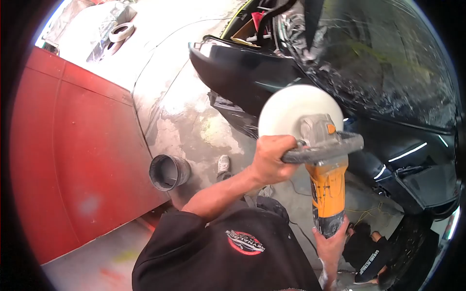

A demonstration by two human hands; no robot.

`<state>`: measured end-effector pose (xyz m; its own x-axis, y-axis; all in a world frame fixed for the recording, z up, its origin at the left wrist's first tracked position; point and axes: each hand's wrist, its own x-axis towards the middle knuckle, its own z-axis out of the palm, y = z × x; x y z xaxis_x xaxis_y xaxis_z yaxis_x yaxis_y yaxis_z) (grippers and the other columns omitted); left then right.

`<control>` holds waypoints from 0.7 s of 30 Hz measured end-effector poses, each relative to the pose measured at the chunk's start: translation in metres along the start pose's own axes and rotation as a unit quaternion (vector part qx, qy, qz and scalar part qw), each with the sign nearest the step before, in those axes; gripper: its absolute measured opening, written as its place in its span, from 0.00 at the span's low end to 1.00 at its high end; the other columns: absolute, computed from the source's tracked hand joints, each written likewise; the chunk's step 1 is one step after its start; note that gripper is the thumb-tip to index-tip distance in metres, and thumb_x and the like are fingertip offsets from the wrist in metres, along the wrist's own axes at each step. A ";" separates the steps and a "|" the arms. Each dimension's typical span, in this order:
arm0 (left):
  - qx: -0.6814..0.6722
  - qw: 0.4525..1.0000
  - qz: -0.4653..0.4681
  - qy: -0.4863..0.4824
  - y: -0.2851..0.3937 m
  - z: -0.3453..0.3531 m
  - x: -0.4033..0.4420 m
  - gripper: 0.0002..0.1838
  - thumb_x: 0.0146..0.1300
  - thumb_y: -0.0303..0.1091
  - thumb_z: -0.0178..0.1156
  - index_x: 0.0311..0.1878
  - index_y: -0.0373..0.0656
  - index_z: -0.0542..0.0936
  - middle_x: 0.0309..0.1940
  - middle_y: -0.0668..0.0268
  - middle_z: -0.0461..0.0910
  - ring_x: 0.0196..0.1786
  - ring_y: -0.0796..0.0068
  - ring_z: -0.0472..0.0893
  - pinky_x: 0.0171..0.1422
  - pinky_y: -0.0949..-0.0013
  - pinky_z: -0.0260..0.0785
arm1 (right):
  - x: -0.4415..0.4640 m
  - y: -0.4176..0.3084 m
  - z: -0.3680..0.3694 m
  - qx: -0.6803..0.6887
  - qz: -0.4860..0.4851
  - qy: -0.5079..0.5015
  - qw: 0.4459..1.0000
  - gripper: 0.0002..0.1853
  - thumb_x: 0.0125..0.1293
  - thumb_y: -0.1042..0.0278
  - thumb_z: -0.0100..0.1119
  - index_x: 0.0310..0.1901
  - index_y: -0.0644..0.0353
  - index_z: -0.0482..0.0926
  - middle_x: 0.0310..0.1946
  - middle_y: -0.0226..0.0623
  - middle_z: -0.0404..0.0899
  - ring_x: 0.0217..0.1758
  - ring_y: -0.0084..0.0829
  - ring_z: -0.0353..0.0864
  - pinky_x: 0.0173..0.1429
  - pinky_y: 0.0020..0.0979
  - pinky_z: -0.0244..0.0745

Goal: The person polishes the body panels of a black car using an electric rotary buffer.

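A yellow and black polisher with a large round white pad is held up in front of me, beside the dark car. My left hand is closed around one side of its dark loop handle. Lower down, my right hand wraps the rear end of the polisher body. The pad overlaps the car's fender in view; whether it touches the paint I cannot tell. A cord hangs below the tool.
Crumpled clear plastic covers the car's glass. At left stands a red panel, with a dark bucket beside it on the stained floor. Another person in dark clothes is low down at right. Cables cross the floor.
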<state>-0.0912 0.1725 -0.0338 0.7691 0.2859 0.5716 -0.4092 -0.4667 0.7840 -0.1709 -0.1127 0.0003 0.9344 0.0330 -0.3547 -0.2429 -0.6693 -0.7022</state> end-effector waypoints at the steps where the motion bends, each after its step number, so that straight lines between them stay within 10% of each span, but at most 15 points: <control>1: 0.009 1.000 -0.013 0.015 -0.009 -0.019 0.004 0.12 0.50 0.24 0.71 0.21 0.40 0.74 0.16 0.58 0.73 0.17 0.60 0.75 0.24 0.64 0.64 | 0.006 -0.018 0.008 0.001 -0.010 -0.019 1.000 0.46 0.50 0.79 0.75 0.69 0.66 0.59 0.55 0.49 0.78 0.59 0.38 0.80 0.65 0.38 0.71; 10: 0.140 0.977 -0.068 0.146 -0.129 -0.225 0.033 0.07 0.54 0.22 0.69 0.31 0.37 0.78 0.21 0.70 0.76 0.26 0.83 0.70 0.29 0.70 0.61 | 0.072 -0.167 0.161 -0.054 -0.162 -0.139 0.975 0.48 0.55 0.76 0.72 0.74 0.62 0.54 0.54 0.56 0.82 0.58 0.49 0.85 0.61 0.42 0.77; 16: -0.011 0.967 -0.114 0.225 -0.179 -0.309 0.052 0.04 0.64 0.24 0.68 0.40 0.35 0.84 0.23 0.72 0.77 0.24 0.86 0.69 0.28 0.76 0.61 | 0.095 -0.215 0.250 -0.077 -0.179 -0.171 0.966 0.48 0.57 0.68 0.68 0.76 0.59 0.50 0.45 0.64 0.82 0.46 0.64 0.84 0.50 0.54 0.79; 20: 0.130 0.971 -0.052 0.195 -0.184 -0.295 0.022 0.06 0.62 0.21 0.69 0.40 0.30 0.83 0.23 0.69 0.77 0.26 0.81 0.74 0.30 0.74 0.65 | 0.077 -0.174 0.252 -0.079 -0.140 -0.148 0.976 0.48 0.57 0.66 0.68 0.76 0.57 0.51 0.43 0.64 0.82 0.44 0.64 0.84 0.51 0.54 0.79; 21: 0.205 0.963 -0.043 0.169 -0.181 -0.288 0.002 0.12 0.53 0.18 0.71 0.41 0.27 0.82 0.28 0.56 0.84 0.31 0.69 0.83 0.39 0.67 0.75 | 0.070 -0.154 0.250 -0.085 -0.135 -0.111 0.981 0.48 0.56 0.66 0.69 0.76 0.55 0.53 0.47 0.62 0.82 0.49 0.62 0.84 0.53 0.52 0.80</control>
<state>-0.1571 0.4988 -0.1045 0.5585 0.5619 0.6102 -0.0698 -0.7012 0.7095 -0.1335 0.1784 -0.0705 0.8740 0.3752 -0.3086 0.0710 -0.7271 -0.6829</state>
